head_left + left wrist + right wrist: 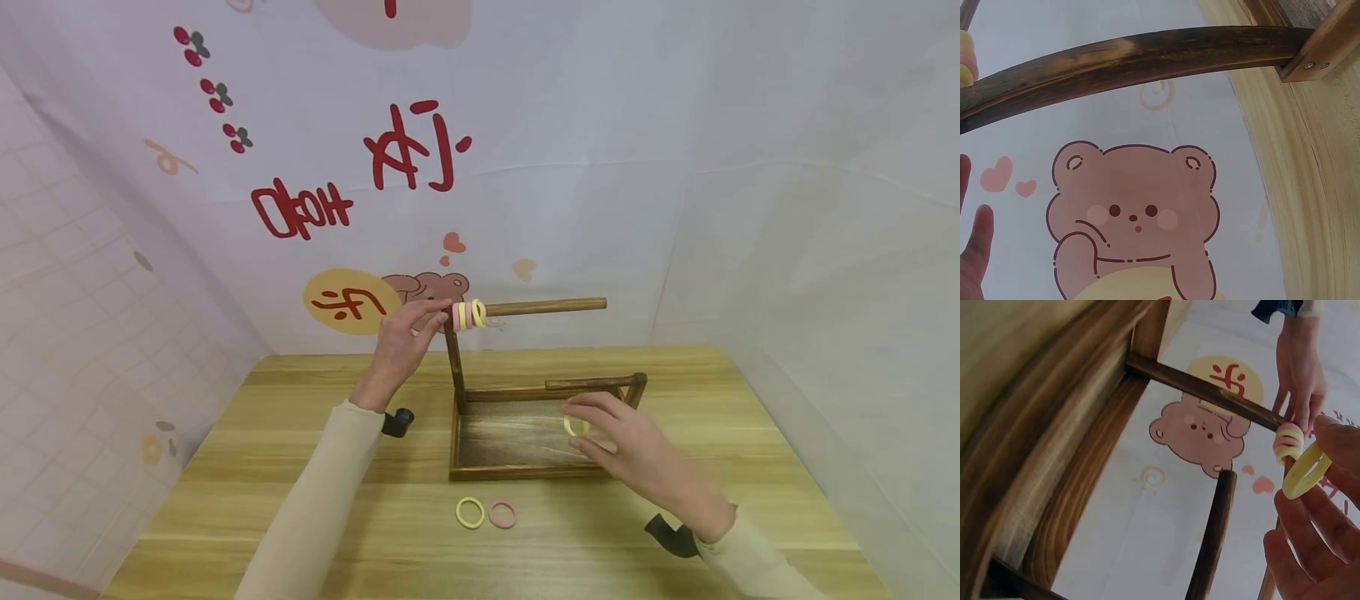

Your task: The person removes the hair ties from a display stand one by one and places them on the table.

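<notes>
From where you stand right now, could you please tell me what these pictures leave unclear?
- Head view: the near right corner of the wooden stand is hidden behind the right hand.
- Left wrist view: the left edge cuts off most of the left hand and part of the hanging rings, so contact between them is unclear there.
- Right wrist view: the right thumb covers part of the held yellow ring.

Grained wooden rack [517, 473], smooth matt rings [1295, 477], wood-grain tabletop [390, 542]
</notes>
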`<state>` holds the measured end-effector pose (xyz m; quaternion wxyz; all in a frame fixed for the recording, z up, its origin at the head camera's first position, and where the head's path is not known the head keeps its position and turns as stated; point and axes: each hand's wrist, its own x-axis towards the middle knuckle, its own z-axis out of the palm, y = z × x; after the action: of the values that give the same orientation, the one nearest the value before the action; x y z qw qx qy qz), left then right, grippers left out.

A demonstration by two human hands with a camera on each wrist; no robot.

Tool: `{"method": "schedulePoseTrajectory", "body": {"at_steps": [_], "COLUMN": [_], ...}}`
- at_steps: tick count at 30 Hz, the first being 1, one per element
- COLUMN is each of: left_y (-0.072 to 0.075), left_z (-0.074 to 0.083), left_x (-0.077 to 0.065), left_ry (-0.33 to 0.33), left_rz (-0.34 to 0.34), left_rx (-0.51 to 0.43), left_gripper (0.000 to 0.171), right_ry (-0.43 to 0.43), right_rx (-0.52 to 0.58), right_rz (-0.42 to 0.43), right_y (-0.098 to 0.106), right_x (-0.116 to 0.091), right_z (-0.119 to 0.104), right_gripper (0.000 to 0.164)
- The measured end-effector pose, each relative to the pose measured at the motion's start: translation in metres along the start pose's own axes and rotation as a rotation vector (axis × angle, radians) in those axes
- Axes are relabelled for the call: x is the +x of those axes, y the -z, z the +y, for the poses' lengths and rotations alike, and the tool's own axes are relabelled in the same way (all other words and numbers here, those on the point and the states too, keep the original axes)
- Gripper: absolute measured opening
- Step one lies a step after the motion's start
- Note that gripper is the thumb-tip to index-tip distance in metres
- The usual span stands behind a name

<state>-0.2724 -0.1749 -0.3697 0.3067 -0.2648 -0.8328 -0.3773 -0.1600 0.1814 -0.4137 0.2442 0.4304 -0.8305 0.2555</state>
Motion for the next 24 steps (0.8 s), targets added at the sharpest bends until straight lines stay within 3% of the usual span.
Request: {"method": "schedulePoseTrajectory", "body": {"at_steps": [8, 17, 24], "left_y": [0.000, -0.002, -0.004], "left_z": [-0.002, -0.003, -0.002], "left_x": [-0.003, -0.004, -0.003], "left_ry": [0.005, -0.019, -0.001], "left_rz": [0.014, 0.035, 0.030], "left_rx": [-0.009, -0.015, -0.022], "left_gripper": [0.027, 0.026, 0.026], "right_ry": [0.015, 0.068, 0.015], "right_rx": [0.033, 0.021, 0.020], "right_rz": [-0.026, -0.032, -0.122], "right_y": [-0.016, -0.038, -0.049], "right_x": [-0.014, -0.027, -0.034], "right_z": [-0.014, -0.020, -0.024], "right_gripper": [0.059, 0.055, 0.052]}}
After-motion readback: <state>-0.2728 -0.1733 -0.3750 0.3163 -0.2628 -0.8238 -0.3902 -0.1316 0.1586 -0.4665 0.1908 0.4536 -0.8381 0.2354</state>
